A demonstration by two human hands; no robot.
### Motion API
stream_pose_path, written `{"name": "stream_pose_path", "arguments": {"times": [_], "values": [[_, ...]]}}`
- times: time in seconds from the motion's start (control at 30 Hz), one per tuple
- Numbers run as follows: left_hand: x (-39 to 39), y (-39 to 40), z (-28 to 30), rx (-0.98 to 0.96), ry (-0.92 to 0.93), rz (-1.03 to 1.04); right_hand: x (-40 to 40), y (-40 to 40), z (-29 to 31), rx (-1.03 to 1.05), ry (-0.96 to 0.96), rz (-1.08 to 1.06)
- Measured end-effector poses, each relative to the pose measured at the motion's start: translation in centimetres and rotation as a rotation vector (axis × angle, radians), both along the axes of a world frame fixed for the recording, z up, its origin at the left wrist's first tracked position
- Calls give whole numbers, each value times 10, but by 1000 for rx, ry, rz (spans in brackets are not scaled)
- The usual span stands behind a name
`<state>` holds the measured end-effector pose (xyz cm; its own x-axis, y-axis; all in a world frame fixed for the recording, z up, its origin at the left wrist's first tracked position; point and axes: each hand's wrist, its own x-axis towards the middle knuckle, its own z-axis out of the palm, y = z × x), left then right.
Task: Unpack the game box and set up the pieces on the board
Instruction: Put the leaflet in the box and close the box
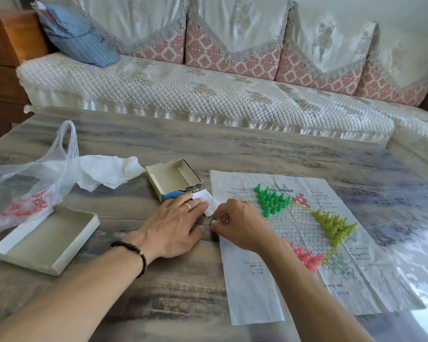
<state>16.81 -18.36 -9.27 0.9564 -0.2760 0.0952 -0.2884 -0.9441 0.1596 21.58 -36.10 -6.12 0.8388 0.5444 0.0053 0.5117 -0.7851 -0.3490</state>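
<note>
Paper board creased, green pieces clustered; pink pieces nearer

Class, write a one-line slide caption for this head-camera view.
Hands meet beside a paper game board where green, yellow-green and pink pieces stand grouped.

**Soft daylight, glare at the right, wide-angle bending**

Even daylight is filling the room, brightest toward the right, where the glossy table is throwing back pale, blotchy reflections. Shadows under the hands are staying faint and soft. The sofa and table edges are bowing near the frame borders. Fine print on the paper board is smearing, and compression is softening detail throughout.
</note>
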Motion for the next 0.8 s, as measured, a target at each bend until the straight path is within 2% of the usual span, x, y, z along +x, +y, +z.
{"name": "stream_pose_path", "arguments": {"times": [0.17,0.33,0.47,0.63,0.8], "values": [[-14,10,-1,10,-83,-19,-1,-1,2,11,14,-9],[-43,15,-1,-86,-101,71,-10,0,1,6,-1,-9],[-39,14,14,-236,25,242,-20,2,-1,15,9,-8],[-21,7,25,-188,99,328,-25,0,0,19,7,-5],[-8,4,30,-275,255,418,-24,0,-4,39,0,-22]]}}
